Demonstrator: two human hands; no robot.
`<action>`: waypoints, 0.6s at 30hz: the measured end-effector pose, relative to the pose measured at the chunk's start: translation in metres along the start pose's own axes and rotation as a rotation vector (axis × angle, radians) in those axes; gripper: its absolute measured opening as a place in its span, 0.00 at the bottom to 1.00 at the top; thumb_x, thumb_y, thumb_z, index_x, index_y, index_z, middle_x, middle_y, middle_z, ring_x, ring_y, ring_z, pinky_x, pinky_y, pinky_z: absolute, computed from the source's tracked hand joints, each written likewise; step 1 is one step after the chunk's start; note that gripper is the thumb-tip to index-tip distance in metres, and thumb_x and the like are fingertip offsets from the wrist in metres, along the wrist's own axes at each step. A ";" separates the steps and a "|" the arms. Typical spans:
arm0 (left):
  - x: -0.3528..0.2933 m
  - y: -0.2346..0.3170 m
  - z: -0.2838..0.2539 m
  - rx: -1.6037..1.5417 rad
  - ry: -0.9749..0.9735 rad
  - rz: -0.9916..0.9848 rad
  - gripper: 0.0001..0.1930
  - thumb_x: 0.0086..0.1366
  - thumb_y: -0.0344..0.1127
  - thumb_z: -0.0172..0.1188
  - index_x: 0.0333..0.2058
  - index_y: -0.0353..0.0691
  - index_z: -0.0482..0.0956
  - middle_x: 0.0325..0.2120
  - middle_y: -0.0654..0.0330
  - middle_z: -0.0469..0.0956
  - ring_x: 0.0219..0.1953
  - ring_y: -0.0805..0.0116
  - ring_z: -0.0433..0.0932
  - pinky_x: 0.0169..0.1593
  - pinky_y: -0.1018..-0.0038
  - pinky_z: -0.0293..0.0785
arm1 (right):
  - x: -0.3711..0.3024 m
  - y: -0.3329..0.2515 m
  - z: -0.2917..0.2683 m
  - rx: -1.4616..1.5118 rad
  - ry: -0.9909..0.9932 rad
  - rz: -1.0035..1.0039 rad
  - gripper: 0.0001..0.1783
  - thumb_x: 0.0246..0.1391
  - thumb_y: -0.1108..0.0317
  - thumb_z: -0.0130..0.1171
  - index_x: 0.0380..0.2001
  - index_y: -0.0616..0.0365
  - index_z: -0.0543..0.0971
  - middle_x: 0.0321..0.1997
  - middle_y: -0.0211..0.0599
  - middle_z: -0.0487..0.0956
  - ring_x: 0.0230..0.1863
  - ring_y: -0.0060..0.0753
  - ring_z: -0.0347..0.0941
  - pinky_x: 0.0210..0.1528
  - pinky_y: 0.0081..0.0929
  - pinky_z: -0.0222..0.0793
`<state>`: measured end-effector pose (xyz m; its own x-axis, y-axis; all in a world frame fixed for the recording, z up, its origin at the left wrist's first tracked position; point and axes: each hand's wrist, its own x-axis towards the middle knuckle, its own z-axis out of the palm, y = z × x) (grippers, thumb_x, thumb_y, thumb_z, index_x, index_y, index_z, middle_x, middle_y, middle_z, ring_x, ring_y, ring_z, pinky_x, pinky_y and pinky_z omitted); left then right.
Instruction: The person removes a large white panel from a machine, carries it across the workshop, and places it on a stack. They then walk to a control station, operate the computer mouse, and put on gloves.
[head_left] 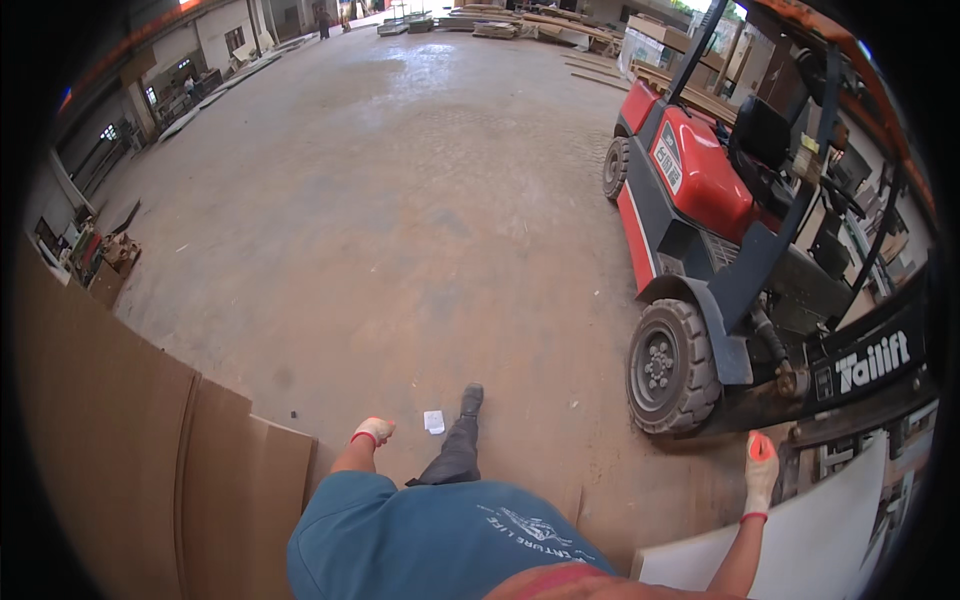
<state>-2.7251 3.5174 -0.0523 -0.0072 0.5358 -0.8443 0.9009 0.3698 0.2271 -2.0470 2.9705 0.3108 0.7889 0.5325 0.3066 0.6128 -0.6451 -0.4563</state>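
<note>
My left hand [374, 431] hangs beside my hip in a pale work glove with a red cuff and orange-coated fingers. Its fingers are curled in, and nothing shows in them. A small white piece of paper [433, 422] lies on the floor just beyond it. My right hand [760, 472], gloved the same way, is out to the right with its fingers curled and no object visible in them. It is nearest the front of a red and black forklift [700, 175] and appears above a large white sheet [810, 520]. Whether it touches either, I cannot tell.
The forklift's front wheel [672, 365] stands on the dusty concrete floor [400, 220]. Large brown boards [100, 430] fill the lower left. Stacked planks [560, 25] lie at the far end, and a distant person [323, 22] stands at the far left. My boot [472, 399] is forward.
</note>
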 end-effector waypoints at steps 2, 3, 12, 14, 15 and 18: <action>0.044 0.072 -0.023 -0.109 0.038 0.026 0.23 0.69 0.57 0.57 0.33 0.40 0.84 0.26 0.59 0.82 0.26 0.65 0.77 0.35 0.64 0.75 | 0.113 -0.045 0.039 -0.039 -0.014 -0.061 0.20 0.68 0.54 0.62 0.51 0.58 0.84 0.49 0.43 0.87 0.49 0.43 0.84 0.53 0.33 0.77; 0.062 0.111 -0.030 -0.090 0.053 0.020 0.25 0.69 0.58 0.57 0.31 0.40 0.84 0.26 0.60 0.83 0.27 0.65 0.78 0.37 0.63 0.76 | 0.157 -0.065 0.055 -0.007 -0.004 -0.010 0.20 0.69 0.54 0.62 0.52 0.58 0.84 0.49 0.42 0.87 0.50 0.41 0.84 0.54 0.32 0.77; 0.137 0.514 -0.045 0.032 -0.117 0.370 0.24 0.69 0.51 0.59 0.47 0.34 0.87 0.45 0.49 0.88 0.52 0.60 0.86 0.58 0.65 0.77 | 0.445 -0.080 0.083 -0.225 0.290 0.106 0.28 0.65 0.48 0.63 0.62 0.50 0.79 0.61 0.40 0.83 0.62 0.44 0.79 0.62 0.35 0.74; 0.148 0.602 -0.054 -0.107 -0.150 0.478 0.22 0.69 0.44 0.59 0.47 0.29 0.86 0.44 0.48 0.88 0.52 0.60 0.86 0.57 0.67 0.78 | 0.504 -0.050 0.078 -0.214 0.433 0.093 0.31 0.64 0.46 0.64 0.63 0.50 0.79 0.64 0.39 0.81 0.64 0.42 0.77 0.64 0.34 0.72; 0.154 0.643 -0.056 -0.125 -0.143 0.567 0.19 0.67 0.42 0.59 0.43 0.29 0.86 0.40 0.49 0.88 0.45 0.59 0.88 0.51 0.67 0.80 | 0.536 -0.034 0.076 -0.222 0.467 0.201 0.32 0.64 0.44 0.64 0.64 0.51 0.78 0.64 0.39 0.81 0.64 0.43 0.77 0.64 0.34 0.72; 0.170 0.752 -0.061 -0.267 -0.143 0.552 0.17 0.70 0.41 0.59 0.39 0.30 0.85 0.34 0.50 0.87 0.33 0.57 0.87 0.39 0.63 0.84 | 0.656 0.009 0.079 -0.145 0.701 0.250 0.36 0.64 0.40 0.63 0.65 0.54 0.76 0.64 0.42 0.80 0.64 0.46 0.77 0.64 0.35 0.72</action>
<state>-2.0754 3.9330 0.0041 0.5028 0.6017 -0.6206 0.6160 0.2542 0.7456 -1.5276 3.3566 0.4420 0.7194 -0.0810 0.6899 0.3737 -0.7921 -0.4827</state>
